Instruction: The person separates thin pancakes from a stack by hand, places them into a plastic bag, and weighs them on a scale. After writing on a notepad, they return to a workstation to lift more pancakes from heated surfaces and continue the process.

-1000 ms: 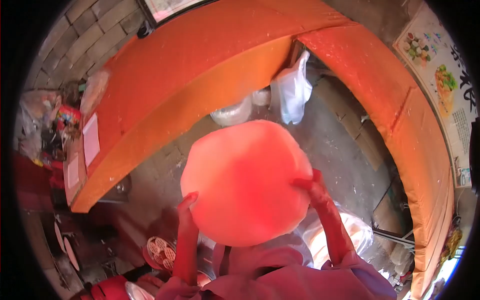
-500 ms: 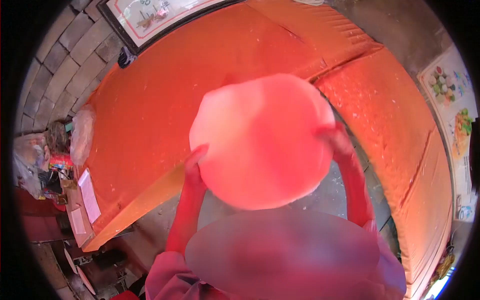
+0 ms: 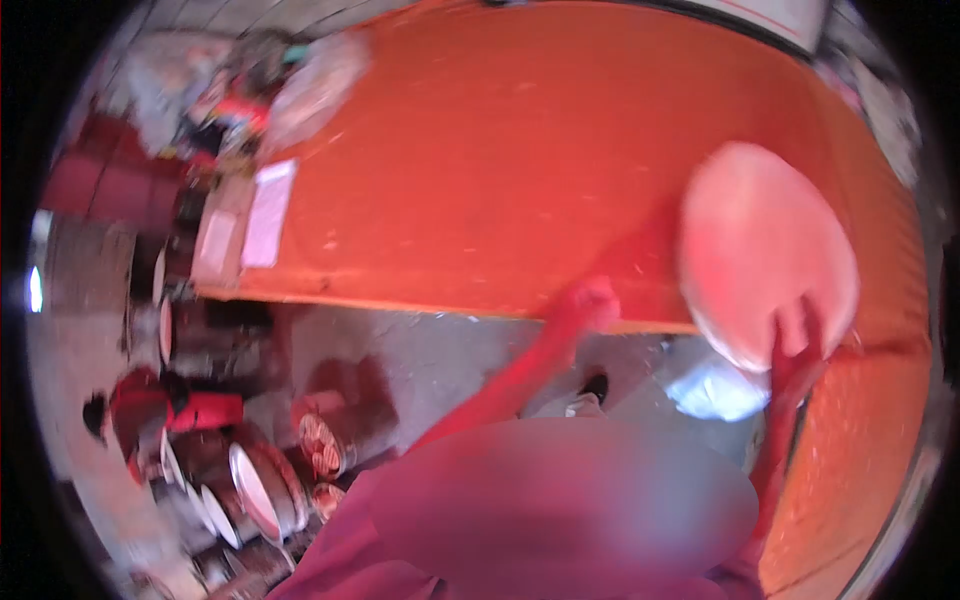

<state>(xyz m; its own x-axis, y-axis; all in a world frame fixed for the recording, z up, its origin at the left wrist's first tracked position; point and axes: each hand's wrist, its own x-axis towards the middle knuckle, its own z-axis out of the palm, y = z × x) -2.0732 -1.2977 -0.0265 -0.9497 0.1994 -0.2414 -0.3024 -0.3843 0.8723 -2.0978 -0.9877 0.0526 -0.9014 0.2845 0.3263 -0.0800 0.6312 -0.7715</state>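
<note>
A large, round, thin pale sheet, perhaps a flatbread, is tilted over the right part of the orange-covered table. My right hand grips its near edge, with fingers lying on the upper face. Part of that hand is hidden by blur and shadow. My left hand is off the sheet, fingers curled in with nothing visible in them, beside the table's front edge. Below that edge, near my right forearm, a pale bluish plastic bag shows.
Pink papers lie at the table's left end, with plastic bags and clutter behind. Round pans and lids stand low on the left, near another person. A framed board is at the far right.
My view has swung left. My left hand has let go of the sheet and moved away from it. The right hand alone now holds it, more tilted.
</note>
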